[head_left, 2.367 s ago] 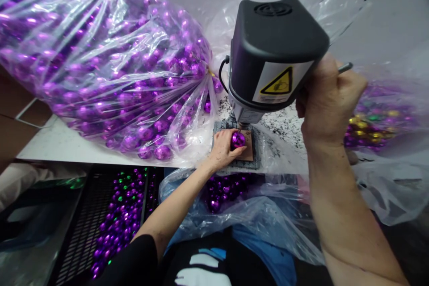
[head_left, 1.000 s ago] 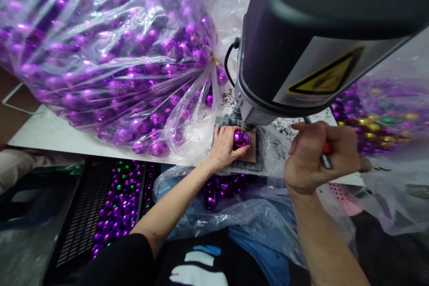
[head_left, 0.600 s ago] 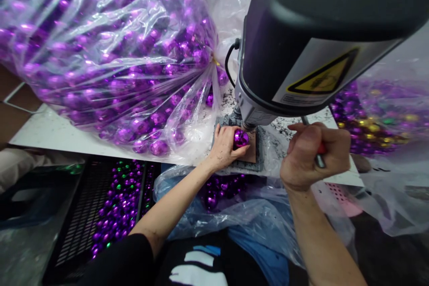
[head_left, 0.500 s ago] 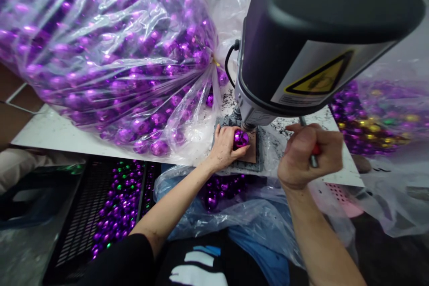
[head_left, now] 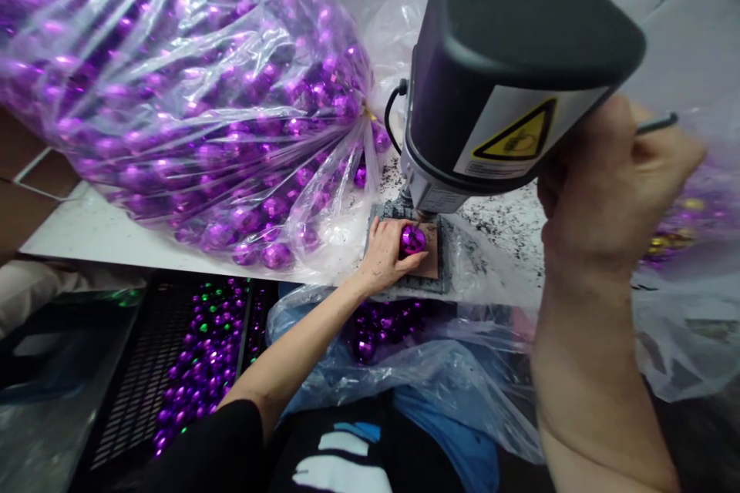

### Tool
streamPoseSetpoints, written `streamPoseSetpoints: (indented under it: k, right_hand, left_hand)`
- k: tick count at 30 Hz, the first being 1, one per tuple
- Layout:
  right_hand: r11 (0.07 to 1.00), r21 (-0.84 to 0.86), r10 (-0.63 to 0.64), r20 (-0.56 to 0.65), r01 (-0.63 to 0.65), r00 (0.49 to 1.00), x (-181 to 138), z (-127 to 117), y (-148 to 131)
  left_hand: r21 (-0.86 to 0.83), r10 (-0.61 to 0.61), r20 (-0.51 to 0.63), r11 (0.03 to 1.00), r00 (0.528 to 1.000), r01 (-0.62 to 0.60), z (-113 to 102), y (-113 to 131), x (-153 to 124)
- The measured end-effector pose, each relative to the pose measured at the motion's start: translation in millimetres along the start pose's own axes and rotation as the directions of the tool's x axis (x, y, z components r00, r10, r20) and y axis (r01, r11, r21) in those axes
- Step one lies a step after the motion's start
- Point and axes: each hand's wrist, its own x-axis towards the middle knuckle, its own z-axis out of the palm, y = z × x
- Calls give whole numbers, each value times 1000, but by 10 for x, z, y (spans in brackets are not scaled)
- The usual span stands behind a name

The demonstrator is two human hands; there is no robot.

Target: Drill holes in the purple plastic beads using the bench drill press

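My left hand (head_left: 388,250) curls its fingers and thumb around a shiny purple ball (head_left: 412,239), holding it on a brown block (head_left: 428,266). Directly above the ball is the lower end of a black drill press (head_left: 514,77) with a yellow warning label; whether the bit touches the ball I cannot tell. My right hand (head_left: 624,185), large and slightly blurred, is closed at the right of the press head. A dark metal lever (head_left: 657,123) sticks out from its fist.
A tied clear bag (head_left: 231,115) full of purple balls fills the left of the white table (head_left: 75,227). Dark shavings (head_left: 509,227) lie about the press. Below are a black crate (head_left: 139,370) with purple and green beads and a plastic sheet (head_left: 451,377) over my lap.
My right hand has moved up and to the right, and looks larger. The press head appears smaller and lower in view. My left hand stays on the ball.
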Motion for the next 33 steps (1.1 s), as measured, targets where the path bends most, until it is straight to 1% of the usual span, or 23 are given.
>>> streamPoseSetpoints:
  k: [2,4,8,11,13,16,20,24,28,33]
  right_hand:
    - [1000,21,23,0,-23,1000,112,40,29]
    - [999,33,26,-18,-25,1000,159,71,62]
    - [996,88,-18,-42,22,999,163,107,90]
    - [995,94,-23,-57,28,998,160,111,91]
    - [998,70,-1,-45,4,999,157,100,85]
    - [999,44,30,-24,-29,999,147,78,61]
    - [997,52,60,0,-60,998,136,62,31]
    - [998,35,43,4,-43,999,140,61,46]
    - [998,35,43,14,-43,999,148,67,72]
    - [1000,22,2,7,-2,1000,154,74,69]
  left_hand:
    - [-45,12,-17,999,1000,-13,-55,7,-104]
    - [-107,22,-37,994,999,-26,-126,22,-264]
    - [-206,-7,-47,979,999,-3,-236,59,-591]
    - [-228,-22,-36,973,999,13,-251,67,-686]
    - [-223,-18,-37,975,999,9,-237,62,-660]
    - [-171,-34,-33,985,999,28,-200,51,-527]
    - [-101,-103,-56,990,993,97,-143,32,-287]
    - [-99,-164,-60,983,985,158,-119,-1,-100]
    - [-94,-199,-19,976,980,196,-155,-66,2]
    - [-50,-175,51,983,983,177,-237,-118,82]
